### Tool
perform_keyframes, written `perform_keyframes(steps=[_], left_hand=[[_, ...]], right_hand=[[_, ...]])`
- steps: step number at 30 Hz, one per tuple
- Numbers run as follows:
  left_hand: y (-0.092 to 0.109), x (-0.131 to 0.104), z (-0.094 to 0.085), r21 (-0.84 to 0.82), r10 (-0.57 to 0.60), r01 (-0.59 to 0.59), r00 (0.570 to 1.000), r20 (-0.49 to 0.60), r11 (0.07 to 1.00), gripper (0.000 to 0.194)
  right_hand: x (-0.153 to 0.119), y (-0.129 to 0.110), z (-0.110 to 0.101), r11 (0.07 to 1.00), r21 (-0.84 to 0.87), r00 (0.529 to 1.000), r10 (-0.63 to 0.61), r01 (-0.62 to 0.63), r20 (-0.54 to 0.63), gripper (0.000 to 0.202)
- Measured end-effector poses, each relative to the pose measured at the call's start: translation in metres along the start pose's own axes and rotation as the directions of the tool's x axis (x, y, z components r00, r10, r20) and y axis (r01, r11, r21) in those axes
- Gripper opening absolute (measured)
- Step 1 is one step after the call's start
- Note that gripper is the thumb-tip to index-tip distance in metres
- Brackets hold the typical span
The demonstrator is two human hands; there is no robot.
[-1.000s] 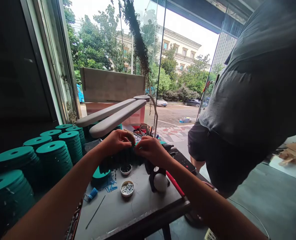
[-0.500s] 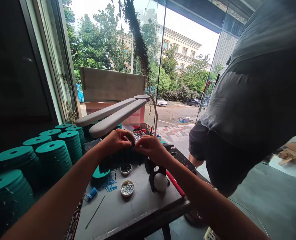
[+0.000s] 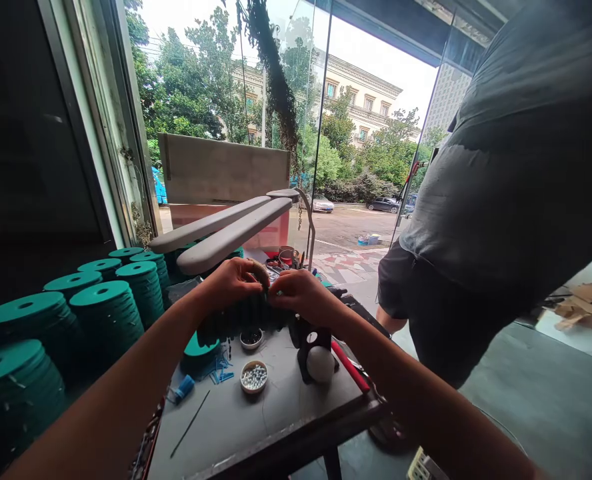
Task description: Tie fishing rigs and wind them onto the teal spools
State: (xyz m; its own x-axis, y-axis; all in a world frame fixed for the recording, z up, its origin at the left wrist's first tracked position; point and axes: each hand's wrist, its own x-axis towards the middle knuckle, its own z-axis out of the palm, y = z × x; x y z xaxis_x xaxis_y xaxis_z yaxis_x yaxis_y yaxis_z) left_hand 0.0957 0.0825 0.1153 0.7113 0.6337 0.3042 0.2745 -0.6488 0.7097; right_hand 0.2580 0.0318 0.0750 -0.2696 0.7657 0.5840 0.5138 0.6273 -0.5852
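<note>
My left hand (image 3: 237,279) and my right hand (image 3: 296,291) meet above the far part of the table, fingertips pinched close together. Whatever lies between the fingertips is dark and too small to name. Below the hands is a dark, ridged object (image 3: 243,317), partly covered by them. Under it stand a small bowl of dark bits (image 3: 251,339) and a white bowl of pale beads (image 3: 254,377). A black holder with a white ball (image 3: 321,365) sits beneath my right forearm.
Stacks of green spools (image 3: 107,307) crowd the left side. On the table (image 3: 236,433) lie a thin rod (image 3: 190,424), blue strips (image 3: 221,370) and a blue cylinder (image 3: 185,387). A lamp (image 3: 236,233) reaches over the back. Another person (image 3: 501,220) stands close on the right.
Both hands stay at nearly the same spot, still pinched together, with the right fingers shifted very slightly. The person on the right has moved a little to the left.
</note>
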Motion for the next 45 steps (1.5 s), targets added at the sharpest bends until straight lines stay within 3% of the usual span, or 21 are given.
perform_keyframes(steps=[6, 13, 25, 35, 38, 40, 41, 42, 43, 45], left_hand=[[-0.002, 0.001, -0.001, 0.005, -0.022, 0.022, 1.000, -0.013, 1.000, 0.018], [-0.002, 0.001, 0.000, 0.014, -0.024, 0.024, 1.000, -0.005, 1.000, 0.015], [0.001, 0.000, -0.001, 0.048, -0.024, 0.024, 1.000, -0.002, 0.999, 0.015], [-0.004, 0.001, -0.001, 0.103, 0.014, -0.012, 1.000, -0.014, 0.995, 0.018], [-0.003, -0.001, -0.001, 0.172, 0.040, -0.035, 0.999, -0.028, 0.985, 0.017], [-0.002, -0.002, -0.002, 0.231, 0.061, -0.052, 0.998, -0.035, 0.972, 0.020], [0.000, -0.002, -0.001, 0.259, 0.072, -0.062, 0.997, -0.032, 0.964, 0.022], [0.002, -0.003, -0.001, 0.286, 0.084, -0.073, 0.996, -0.026, 0.956, 0.024], [0.004, -0.004, 0.000, 0.311, 0.095, -0.084, 0.995, -0.021, 0.947, 0.026], [0.010, -0.007, 0.006, 0.366, 0.115, -0.099, 0.993, -0.022, 0.925, 0.031]], right_hand=[[0.008, -0.002, -0.013, 0.980, 0.146, 0.979, 0.106, -0.132, 0.172, 0.002], [0.010, -0.007, -0.020, 0.974, 0.157, 0.966, 0.125, -0.164, 0.228, 0.001], [0.008, 0.001, -0.017, 0.998, 0.044, 0.978, 0.023, -0.033, 0.208, 0.003], [0.010, 0.000, -0.012, 0.999, -0.048, 0.991, 0.005, 0.001, 0.133, 0.009], [-0.006, -0.016, -0.008, 0.989, -0.146, 0.999, -0.035, 0.028, -0.042, 0.006], [-0.026, -0.028, 0.007, 0.978, -0.209, 0.988, -0.030, -0.002, -0.149, 0.004], [-0.036, -0.031, 0.019, 0.967, -0.254, 0.997, -0.023, 0.003, -0.072, 0.007], [-0.045, -0.032, 0.033, 0.946, -0.320, 0.996, -0.024, 0.052, 0.091, 0.009], [-0.052, -0.031, 0.049, 0.935, -0.349, 0.987, -0.014, 0.069, 0.158, 0.008], [-0.059, -0.022, 0.077, 0.864, -0.493, 0.945, 0.067, 0.106, 0.320, 0.008]])
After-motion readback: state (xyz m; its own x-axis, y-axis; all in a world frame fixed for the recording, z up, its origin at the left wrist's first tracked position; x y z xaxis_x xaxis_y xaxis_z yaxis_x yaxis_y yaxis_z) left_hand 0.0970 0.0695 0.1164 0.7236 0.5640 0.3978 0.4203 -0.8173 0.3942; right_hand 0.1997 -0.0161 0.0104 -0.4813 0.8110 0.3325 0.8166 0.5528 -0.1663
